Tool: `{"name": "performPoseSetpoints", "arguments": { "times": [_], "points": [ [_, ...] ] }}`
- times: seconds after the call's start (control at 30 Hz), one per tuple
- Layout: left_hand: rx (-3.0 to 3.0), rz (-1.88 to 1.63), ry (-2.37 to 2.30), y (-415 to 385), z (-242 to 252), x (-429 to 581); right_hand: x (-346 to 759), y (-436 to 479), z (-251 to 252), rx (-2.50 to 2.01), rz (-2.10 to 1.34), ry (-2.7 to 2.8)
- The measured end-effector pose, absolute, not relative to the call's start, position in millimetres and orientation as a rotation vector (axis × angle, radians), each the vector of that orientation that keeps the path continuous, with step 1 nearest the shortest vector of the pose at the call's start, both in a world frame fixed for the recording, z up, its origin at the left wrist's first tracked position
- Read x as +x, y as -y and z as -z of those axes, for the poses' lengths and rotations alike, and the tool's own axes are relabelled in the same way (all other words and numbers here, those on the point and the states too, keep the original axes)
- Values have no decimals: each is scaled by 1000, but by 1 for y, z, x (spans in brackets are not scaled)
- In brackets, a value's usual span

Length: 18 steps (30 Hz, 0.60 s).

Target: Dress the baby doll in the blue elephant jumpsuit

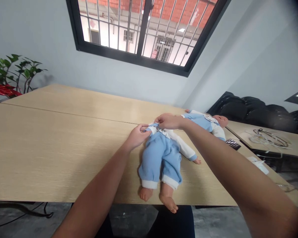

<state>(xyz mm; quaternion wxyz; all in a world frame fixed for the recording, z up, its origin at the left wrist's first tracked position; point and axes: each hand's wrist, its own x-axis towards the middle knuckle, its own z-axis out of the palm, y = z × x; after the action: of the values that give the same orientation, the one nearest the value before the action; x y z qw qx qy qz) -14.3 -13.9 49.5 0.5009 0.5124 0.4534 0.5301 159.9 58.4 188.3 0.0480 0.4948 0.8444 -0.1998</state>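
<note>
Near the front edge of the pale wooden surface (pixel 52 148), a baby doll (pixel 203 121) is lying on its back, its head pointing away to the right and its bare feet reaching the edge; it is wearing light blue trousers (pixel 156 158) and a blue and white top; the left hand (pixel 136 135) is pinching the white waistband (pixel 152 128) of the trousers, fingers curled tight on the cloth; the right hand (pixel 167 121) is gripping the same waistband from the far side, knuckles up, fingers closed over it; a potted plant (pixel 12 74) is standing at the far left.
</note>
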Motion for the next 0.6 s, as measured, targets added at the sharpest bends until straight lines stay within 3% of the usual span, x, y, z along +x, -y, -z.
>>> {"name": "performPoseSetpoints", "arguments": {
  "times": [0.17,0.4,0.6],
  "points": [
    [1290,-1316,-1141,16,-50,-15,140,-56,-189,1506,448,-2581],
    [1254,-1313,-1137,18,-54,-15,146,-58,-203,1386,739,-2407],
    [1295,-1336,-1144,17,-51,-13,152,-53,-196,1464,90,-2491]
  ]
}}
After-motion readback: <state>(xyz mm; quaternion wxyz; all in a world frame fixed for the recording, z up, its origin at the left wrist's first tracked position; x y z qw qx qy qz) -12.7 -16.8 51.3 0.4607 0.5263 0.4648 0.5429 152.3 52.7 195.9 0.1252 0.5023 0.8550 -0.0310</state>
